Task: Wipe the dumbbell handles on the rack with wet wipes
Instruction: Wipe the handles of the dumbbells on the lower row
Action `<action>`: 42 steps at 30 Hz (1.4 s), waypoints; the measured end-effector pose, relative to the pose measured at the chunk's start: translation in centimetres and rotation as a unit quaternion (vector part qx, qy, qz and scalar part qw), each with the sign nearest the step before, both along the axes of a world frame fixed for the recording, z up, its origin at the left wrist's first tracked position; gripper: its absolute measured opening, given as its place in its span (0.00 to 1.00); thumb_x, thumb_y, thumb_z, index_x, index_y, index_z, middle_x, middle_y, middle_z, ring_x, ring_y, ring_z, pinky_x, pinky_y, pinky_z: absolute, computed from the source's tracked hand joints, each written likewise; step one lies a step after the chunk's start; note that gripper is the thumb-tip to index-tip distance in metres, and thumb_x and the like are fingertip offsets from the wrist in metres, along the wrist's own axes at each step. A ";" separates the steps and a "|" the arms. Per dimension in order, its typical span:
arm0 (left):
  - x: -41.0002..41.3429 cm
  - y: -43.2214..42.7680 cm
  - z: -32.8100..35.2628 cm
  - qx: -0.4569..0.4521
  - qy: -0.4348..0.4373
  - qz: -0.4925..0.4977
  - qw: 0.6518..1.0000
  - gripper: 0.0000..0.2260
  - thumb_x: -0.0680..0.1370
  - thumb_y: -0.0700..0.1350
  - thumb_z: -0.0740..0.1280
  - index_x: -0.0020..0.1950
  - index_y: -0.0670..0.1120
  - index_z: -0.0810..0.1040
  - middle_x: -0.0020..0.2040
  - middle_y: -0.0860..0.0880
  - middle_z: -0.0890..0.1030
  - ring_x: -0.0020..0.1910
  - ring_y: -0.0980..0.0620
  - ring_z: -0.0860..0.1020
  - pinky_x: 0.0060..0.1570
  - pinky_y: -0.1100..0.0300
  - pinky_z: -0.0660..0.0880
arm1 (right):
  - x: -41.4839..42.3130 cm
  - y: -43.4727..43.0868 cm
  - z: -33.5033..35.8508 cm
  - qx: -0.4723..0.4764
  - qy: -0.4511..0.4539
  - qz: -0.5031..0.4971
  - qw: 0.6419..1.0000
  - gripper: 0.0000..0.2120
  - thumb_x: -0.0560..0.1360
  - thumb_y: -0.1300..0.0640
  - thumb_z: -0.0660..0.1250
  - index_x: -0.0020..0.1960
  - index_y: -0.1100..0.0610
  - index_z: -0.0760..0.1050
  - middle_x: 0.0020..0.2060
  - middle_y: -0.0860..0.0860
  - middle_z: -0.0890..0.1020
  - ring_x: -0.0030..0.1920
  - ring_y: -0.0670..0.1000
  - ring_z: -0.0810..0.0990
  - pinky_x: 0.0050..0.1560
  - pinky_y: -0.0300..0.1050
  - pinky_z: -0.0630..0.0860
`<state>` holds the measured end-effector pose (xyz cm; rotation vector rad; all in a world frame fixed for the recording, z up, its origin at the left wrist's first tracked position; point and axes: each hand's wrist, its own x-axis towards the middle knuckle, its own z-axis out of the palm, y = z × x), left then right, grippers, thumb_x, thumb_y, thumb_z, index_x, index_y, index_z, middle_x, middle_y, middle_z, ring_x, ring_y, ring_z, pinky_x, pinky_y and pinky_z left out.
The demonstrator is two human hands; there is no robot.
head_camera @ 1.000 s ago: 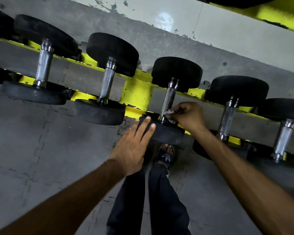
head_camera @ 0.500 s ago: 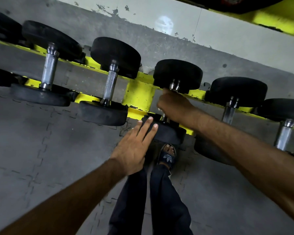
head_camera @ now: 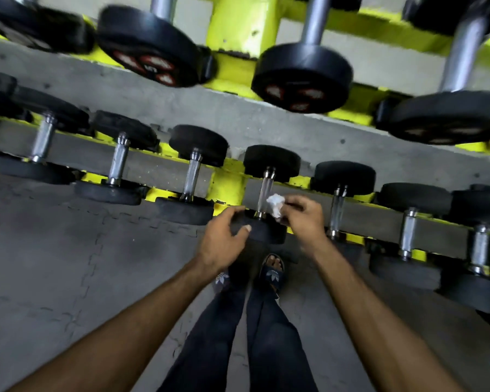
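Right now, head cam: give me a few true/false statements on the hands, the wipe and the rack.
1. The right hand holds a white wipe. True.
2. The wipe is wrapped round the handle. False: it is bunched in the fingers at the handle's right side.
3. The left hand is at the near weight of that same dumbbell. True.
4. The rack is red. False: it is yellow.
5. The upper shelf is bare. False: larger dumbbells sit on it.
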<state>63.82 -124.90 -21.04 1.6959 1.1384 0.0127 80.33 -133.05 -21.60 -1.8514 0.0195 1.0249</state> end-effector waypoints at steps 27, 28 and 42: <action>0.9 -14.2 27.0 0.000 -0.219 -0.049 0.974 0.14 0.73 0.35 0.76 0.50 0.53 0.84 0.40 0.52 0.86 0.40 0.56 0.82 0.44 0.58 0.81 | -4.6 -17.6 28.8 0.172 0.103 -0.055 0.978 0.08 0.75 0.72 0.66 0.48 0.61 0.79 0.37 0.58 0.83 0.25 0.48 0.79 0.23 0.37 0.72; 0.8 -14.8 27.1 -0.002 -0.220 -0.047 0.974 0.15 0.73 0.35 0.76 0.49 0.54 0.83 0.40 0.51 0.86 0.39 0.55 0.82 0.45 0.56 0.81 | -4.7 -18.0 28.7 0.171 0.093 -0.052 0.979 0.09 0.74 0.73 0.66 0.49 0.62 0.78 0.38 0.57 0.83 0.26 0.49 0.78 0.23 0.37 0.72; 0.3 -17.3 28.3 -0.047 -0.197 0.019 0.979 0.04 0.76 0.36 0.73 0.49 0.41 0.86 0.43 0.47 0.87 0.42 0.53 0.84 0.43 0.60 0.82 | -4.8 -20.9 28.9 0.188 0.005 0.049 0.981 0.12 0.72 0.69 0.73 0.55 0.68 0.81 0.46 0.63 0.85 0.42 0.56 0.86 0.43 0.45 0.83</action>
